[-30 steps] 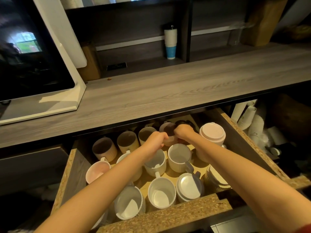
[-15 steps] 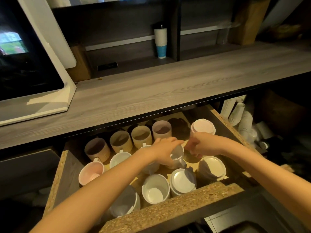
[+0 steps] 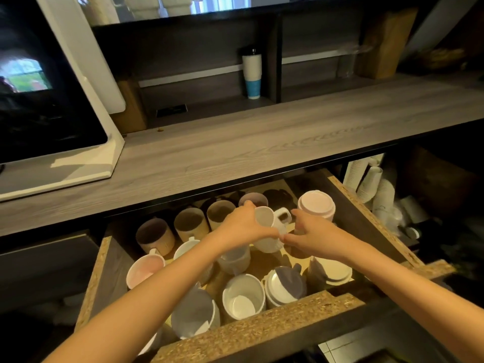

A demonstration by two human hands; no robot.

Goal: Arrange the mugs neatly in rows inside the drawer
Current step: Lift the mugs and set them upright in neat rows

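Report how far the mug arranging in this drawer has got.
Partly done. Done: the back row of brown mugs stands upright in a line along the rear of the drawer. In hand: the left hand holds a white ribbed mug lifted and tilted, the right hand at its base. Left: the front white mugs stand unevenly, their handles pointing different ways.

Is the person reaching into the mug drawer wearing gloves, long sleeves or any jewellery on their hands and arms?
No gloves: the left hand and right hand are both bare. Both forearms are uncovered as far as the picture's lower edge, so no sleeve shows. No ring, watch or bracelet can be seen on the fingers or wrists, though the picture is slightly soft.
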